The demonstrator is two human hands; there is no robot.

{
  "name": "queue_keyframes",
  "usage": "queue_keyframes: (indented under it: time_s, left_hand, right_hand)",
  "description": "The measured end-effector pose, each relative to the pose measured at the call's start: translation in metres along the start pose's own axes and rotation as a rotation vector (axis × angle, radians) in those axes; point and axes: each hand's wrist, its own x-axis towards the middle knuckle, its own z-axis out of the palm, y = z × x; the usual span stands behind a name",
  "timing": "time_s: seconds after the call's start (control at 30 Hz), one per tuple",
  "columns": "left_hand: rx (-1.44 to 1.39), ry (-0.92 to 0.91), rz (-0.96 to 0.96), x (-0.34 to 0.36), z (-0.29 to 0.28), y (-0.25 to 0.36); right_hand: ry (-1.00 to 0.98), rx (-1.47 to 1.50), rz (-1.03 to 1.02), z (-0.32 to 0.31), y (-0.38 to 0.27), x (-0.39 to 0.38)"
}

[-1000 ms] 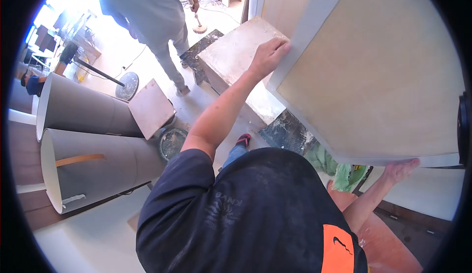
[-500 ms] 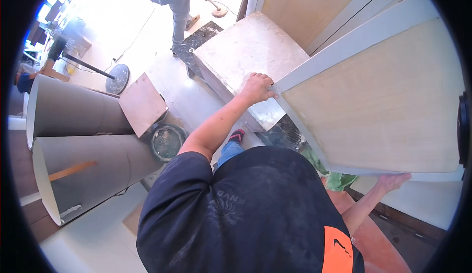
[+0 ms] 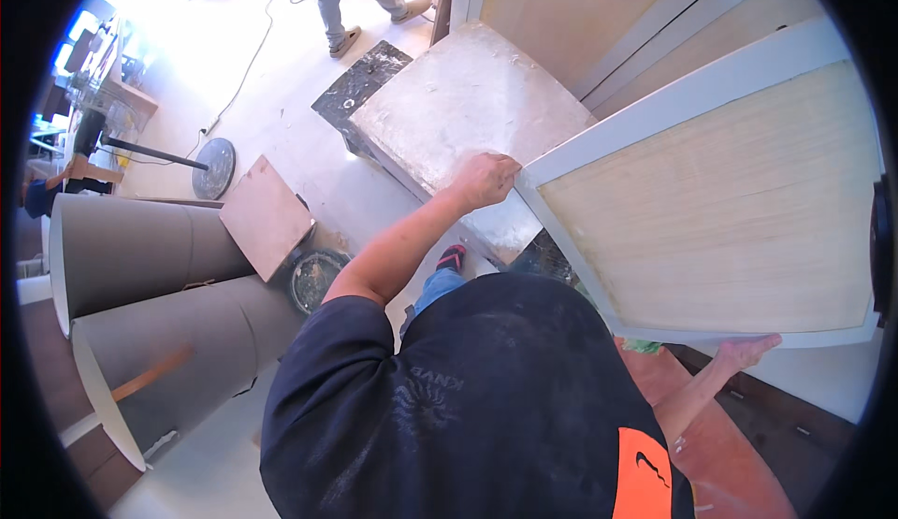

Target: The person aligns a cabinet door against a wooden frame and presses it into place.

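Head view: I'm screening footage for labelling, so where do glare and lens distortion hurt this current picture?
In the head view, glare washes out the floor toward the upper left; in the head view, the framed panel bows near the right rim; in the head view, the left hand and right hand have readable outlines.

Fisheye view from head, close above torso (image 3: 468, 379), facing down
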Motion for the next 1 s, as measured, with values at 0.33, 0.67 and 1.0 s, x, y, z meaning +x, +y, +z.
queue_keyframes:
  time_s: [0.33, 0.67, 1.0]
  left_hand:
    - [-0.107, 0.042, -0.094, 0.004, 0.006, -0.011]
    - [-0.182, 0.070, -0.165, 0.010, 0.007, -0.007]
    - [-0.084, 0.159, -0.218, 0.011, 0.014, 0.001]
  right_hand:
    - [0.178, -0.079, 0.109, 0.046, -0.035, -0.025]
    - [0.184, -0.035, 0.131, 0.049, -0.040, -0.029]
    - [0.272, -0.166, 0.140, 0.051, -0.044, -0.037]
